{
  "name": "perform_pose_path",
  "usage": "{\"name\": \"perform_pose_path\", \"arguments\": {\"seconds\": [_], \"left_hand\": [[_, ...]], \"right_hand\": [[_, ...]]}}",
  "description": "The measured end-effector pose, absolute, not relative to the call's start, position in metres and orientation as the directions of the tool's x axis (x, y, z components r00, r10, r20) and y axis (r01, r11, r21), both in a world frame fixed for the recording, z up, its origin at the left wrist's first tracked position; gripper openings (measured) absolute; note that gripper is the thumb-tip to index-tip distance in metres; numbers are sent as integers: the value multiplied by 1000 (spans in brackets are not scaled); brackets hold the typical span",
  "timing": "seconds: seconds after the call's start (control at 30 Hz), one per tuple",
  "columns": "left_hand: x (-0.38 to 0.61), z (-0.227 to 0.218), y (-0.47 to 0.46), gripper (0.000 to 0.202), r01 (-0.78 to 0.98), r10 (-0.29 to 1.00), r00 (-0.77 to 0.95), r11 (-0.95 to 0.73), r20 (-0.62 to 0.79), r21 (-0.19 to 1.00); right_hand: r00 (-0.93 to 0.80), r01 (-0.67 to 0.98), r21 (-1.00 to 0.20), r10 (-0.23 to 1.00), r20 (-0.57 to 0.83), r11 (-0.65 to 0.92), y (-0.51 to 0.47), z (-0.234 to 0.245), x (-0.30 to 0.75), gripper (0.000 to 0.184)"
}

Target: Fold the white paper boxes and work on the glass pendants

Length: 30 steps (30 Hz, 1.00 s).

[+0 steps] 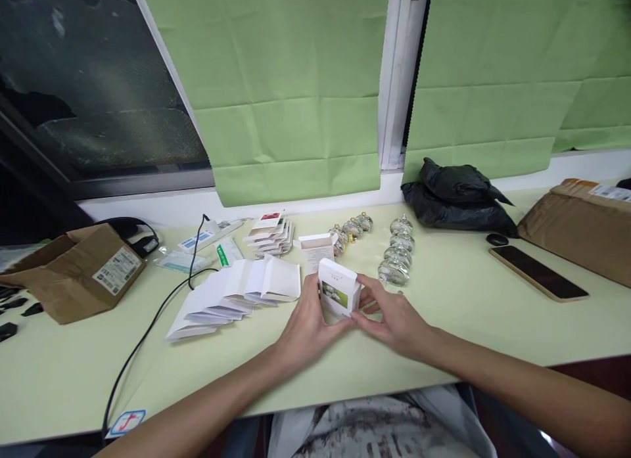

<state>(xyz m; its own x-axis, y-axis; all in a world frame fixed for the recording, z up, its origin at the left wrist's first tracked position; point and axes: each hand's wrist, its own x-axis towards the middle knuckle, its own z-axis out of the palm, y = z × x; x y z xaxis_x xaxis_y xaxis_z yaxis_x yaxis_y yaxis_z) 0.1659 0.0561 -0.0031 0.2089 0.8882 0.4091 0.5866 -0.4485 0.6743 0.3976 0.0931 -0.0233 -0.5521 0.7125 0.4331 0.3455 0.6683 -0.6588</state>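
Between my two hands stands a small white carton (338, 288) with a green picture on its front, upright near the table's front. My left hand (308, 323) grips its left side, the thumb along the bottom. From the right, my right hand (389, 317) pinches its right side and lower corner. Just behind it is an open white box (317, 252) with its flap up. To the left lies a fanned row of flat white cartons (236, 294). Silvery glass jars with lids (396, 254) line up at the right, and more ornate jars (352, 228) stand further back.
A stack of printed cards or cartons (270, 233) lies behind the white row. An open cardboard box (73, 267) and a black cable (148, 326) are at left. At right are a phone (538, 273), a black plastic bag (458, 195) and a larger cardboard box (582, 225).
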Motion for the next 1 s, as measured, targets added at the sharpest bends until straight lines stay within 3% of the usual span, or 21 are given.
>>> {"name": "perform_pose_path", "arguments": {"seconds": [0.2, 0.43, 0.7, 1.0], "left_hand": [[168, -5, 53, 75, 643, 908, 166, -395, 384, 656], [167, -11, 54, 72, 656, 924, 99, -340, 369, 674], [153, -8, 61, 58, 596, 920, 223, -391, 323, 701], [150, -9, 66, 63, 574, 930, 237, -367, 280, 732]], "right_hand": [[-559, 361, -639, 706, 435, 679, 93, -24, 397, 71], [-565, 253, -708, 694, 446, 660, 92, -20, 393, 70], [-514, 194, -798, 752, 412, 570, 97, -12, 392, 68], [-538, 64, -863, 746, 393, 500, 100, -10, 388, 55]]}}
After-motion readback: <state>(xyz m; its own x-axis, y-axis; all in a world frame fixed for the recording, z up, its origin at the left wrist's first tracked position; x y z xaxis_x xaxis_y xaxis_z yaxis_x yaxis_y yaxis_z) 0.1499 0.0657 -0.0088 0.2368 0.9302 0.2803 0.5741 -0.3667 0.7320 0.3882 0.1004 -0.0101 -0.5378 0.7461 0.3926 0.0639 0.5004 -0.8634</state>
